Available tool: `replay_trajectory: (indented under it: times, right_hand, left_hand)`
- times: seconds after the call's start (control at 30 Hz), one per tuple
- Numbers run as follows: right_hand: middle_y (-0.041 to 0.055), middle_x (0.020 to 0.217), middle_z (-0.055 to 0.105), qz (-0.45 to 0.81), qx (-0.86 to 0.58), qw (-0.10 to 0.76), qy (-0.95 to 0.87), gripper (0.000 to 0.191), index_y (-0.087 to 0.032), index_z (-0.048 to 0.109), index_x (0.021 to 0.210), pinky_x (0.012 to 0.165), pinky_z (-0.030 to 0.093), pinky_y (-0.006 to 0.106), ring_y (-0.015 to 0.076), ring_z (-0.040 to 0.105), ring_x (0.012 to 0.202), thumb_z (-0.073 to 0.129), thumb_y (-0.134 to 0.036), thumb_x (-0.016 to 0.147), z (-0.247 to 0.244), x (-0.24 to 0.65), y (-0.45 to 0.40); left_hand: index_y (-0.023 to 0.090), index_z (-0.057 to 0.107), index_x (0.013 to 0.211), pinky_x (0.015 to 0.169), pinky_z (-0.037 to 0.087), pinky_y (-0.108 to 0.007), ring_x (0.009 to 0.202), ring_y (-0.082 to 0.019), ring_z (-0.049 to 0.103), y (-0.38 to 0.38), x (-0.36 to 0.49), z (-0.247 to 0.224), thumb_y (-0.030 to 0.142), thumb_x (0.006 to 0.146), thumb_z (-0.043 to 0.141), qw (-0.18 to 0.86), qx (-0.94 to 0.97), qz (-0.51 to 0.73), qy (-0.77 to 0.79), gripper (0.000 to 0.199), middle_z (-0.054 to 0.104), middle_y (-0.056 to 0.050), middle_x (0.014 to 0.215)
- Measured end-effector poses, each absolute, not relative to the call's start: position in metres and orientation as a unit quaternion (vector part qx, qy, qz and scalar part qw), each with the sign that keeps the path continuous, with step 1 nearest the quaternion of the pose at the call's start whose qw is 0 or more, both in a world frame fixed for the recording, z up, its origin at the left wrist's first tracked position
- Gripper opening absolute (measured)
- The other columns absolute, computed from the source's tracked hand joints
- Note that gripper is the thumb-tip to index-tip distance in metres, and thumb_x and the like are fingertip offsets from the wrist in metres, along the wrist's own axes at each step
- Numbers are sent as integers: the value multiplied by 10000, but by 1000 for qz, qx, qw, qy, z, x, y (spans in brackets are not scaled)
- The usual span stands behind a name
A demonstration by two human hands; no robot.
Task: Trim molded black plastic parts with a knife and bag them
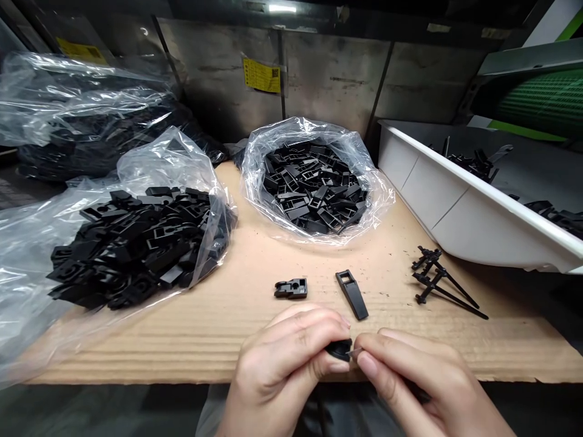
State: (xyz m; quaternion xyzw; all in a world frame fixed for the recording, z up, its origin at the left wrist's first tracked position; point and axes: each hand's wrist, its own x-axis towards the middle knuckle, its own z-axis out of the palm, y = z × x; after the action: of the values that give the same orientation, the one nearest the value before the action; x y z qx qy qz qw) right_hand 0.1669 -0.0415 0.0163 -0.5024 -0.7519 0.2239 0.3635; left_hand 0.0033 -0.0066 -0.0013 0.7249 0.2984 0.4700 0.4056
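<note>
The left hand (pixel 289 358) is curled nearly closed, pinching a small black part (pixel 339 350) between thumb and fingertips, the part peeking out on the side facing the right hand (pixel 421 373). That hand pinches a thin, pale sliver (pixel 355 352) with thumb and forefinger, its tip right at the black part's edge. Just beyond the hands, on the cardboard (pixel 255 255), lie a black block (pixel 298 288) and a black lever (pixel 354 297), well apart from each other.
</note>
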Motion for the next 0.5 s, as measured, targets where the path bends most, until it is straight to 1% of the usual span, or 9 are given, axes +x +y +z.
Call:
replay_trajectory:
  times: [0.1, 0.17, 0.2, 0.27, 0.33, 0.37, 0.4, 0.47, 0.5]
  right_hand:
    - [-39, 512, 481, 440, -494, 278, -697, 276, -182, 548, 597, 501, 388, 150, 80, 489, 511, 418, -217, 837, 27, 175, -29]
    - [-56, 481, 440, 596, -467, 209, -619, 271, -162, 571, 627, 451, 340, 132, 48, 414, 457, 454, -295, 833, 31, 183, -22]
    - [-61, 478, 433, 652, -450, 188, -581, 270, -153, 587, 658, 428, 310, 124, 32, 376, 434, 469, -327, 826, 32, 187, -21]
    - [-58, 505, 469, 708, -424, 192, -531, 240, -152, 621, 730, 422, 294, 113, 14, 361, 428, 515, -355, 799, 32, 194, -22]
    - [-43, 598, 561, 701, -437, 255, -503, 152, -200, 643, 820, 465, 356, 110, 23, 450, 485, 574, -323, 764, 29, 198, -29]
    - [-44, 646, 600, 671, -450, 301, -507, 137, -244, 640, 878, 496, 396, 117, 37, 499, 522, 579, -289, 763, 26, 198, -35]
    - [-48, 693, 627, 619, -468, 348, -525, 179, -293, 628, 935, 521, 427, 128, 49, 533, 547, 565, -246, 774, 22, 197, -40]
    - [-47, 770, 652, 445, -505, 418, -610, 324, -364, 574, 1049, 578, 465, 162, 76, 577, 596, 500, -159, 809, 13, 192, -50]
    - [-41, 780, 651, 341, -518, 429, -657, 377, -376, 538, 1104, 606, 470, 178, 88, 586, 613, 472, -134, 821, 8, 189, -54]
  left_hand:
    - [197, 650, 895, 804, 456, -160, 844, -138, 609, -5, 3, -1, 22, 733, 610, 409, 740, 466, 259, 242, 664, 6, 864]
    - [185, 653, 883, 803, 462, -163, 836, -138, 612, -4, 2, 0, 23, 735, 607, 404, 744, 467, 253, 224, 667, 0, 853]
    - [183, 655, 885, 807, 460, -162, 847, -138, 611, -4, 1, 0, 17, 734, 604, 401, 745, 468, 255, 230, 669, -3, 860]
    - [184, 654, 903, 825, 449, -156, 885, -138, 604, -5, 0, 0, 0, 732, 596, 391, 745, 471, 263, 257, 671, -5, 901]
    - [194, 651, 921, 839, 434, -145, 907, -131, 598, -6, 0, -1, -7, 728, 595, 386, 748, 465, 272, 284, 669, 5, 934]
    - [201, 649, 927, 843, 426, -134, 912, -125, 596, -6, 0, -1, -5, 729, 596, 385, 749, 461, 281, 290, 667, 13, 948]
    - [210, 648, 931, 842, 420, -122, 915, -118, 595, -7, 0, -1, 4, 734, 597, 384, 748, 456, 292, 290, 665, 21, 958]
    - [232, 644, 940, 832, 417, -101, 917, -108, 594, -8, 1, -1, 44, 744, 605, 387, 741, 449, 317, 274, 665, 39, 957]
    - [242, 641, 945, 829, 415, -93, 920, -105, 592, -8, 2, -1, 68, 748, 611, 387, 736, 448, 328, 264, 665, 46, 955]
